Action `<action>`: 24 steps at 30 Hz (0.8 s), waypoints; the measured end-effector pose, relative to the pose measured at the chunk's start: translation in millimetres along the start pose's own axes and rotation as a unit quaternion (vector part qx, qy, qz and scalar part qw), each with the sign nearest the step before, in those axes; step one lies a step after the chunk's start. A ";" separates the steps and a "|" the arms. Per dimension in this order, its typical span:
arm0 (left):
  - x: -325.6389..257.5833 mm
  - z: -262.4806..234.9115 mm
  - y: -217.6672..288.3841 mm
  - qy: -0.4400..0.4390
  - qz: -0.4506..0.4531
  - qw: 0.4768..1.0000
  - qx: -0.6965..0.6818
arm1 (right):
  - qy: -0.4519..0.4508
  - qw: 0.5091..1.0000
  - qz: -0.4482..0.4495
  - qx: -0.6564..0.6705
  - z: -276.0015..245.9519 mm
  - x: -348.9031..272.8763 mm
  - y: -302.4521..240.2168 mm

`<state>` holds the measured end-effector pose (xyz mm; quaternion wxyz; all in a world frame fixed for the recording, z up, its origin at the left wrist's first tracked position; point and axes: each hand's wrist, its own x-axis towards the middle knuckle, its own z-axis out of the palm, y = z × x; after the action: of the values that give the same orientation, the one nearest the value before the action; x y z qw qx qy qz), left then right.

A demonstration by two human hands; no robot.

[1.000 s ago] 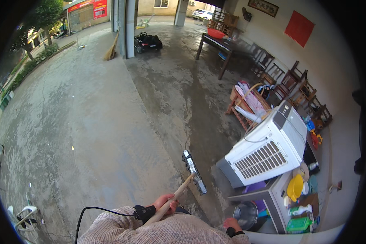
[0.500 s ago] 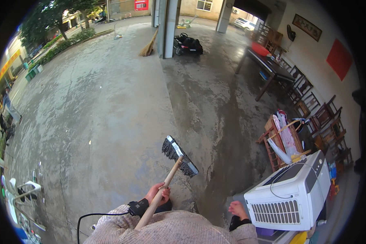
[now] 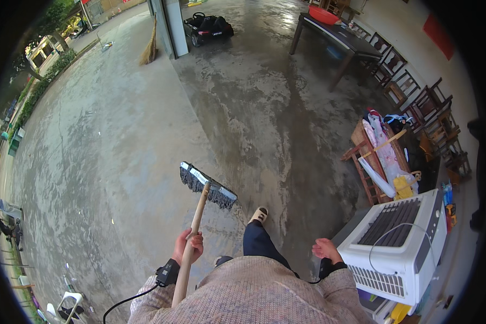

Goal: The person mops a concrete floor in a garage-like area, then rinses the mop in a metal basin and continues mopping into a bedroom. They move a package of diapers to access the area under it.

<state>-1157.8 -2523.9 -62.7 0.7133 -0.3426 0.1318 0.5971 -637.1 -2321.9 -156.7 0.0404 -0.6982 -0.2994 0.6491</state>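
The left hand (image 3: 189, 245) grasps a wooden-handled mop (image 3: 200, 209), whose fringed head (image 3: 220, 195) is well to the left of the white air cooler (image 3: 402, 243). The right hand (image 3: 326, 249), free and loosely curled, is just left of the cooler. Well beyond it stands a dark table (image 3: 355, 46).

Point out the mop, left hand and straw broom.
mop (image 3: 198, 211): head view, wooden handle
left hand (image 3: 181, 246): head view, back of the hand
straw broom (image 3: 149, 52): head view, bristles
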 end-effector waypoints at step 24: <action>374.5 579.7 139.0 -0.029 -0.274 0.161 0.948 | -0.018 0.916 -0.041 0.398 302.1 287.6 -635.2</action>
<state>-1322.5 -1856.9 91.1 0.6069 0.6018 0.4725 -0.2148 -1156.7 -1767.6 -174.4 0.3361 -0.5998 -0.0459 0.7247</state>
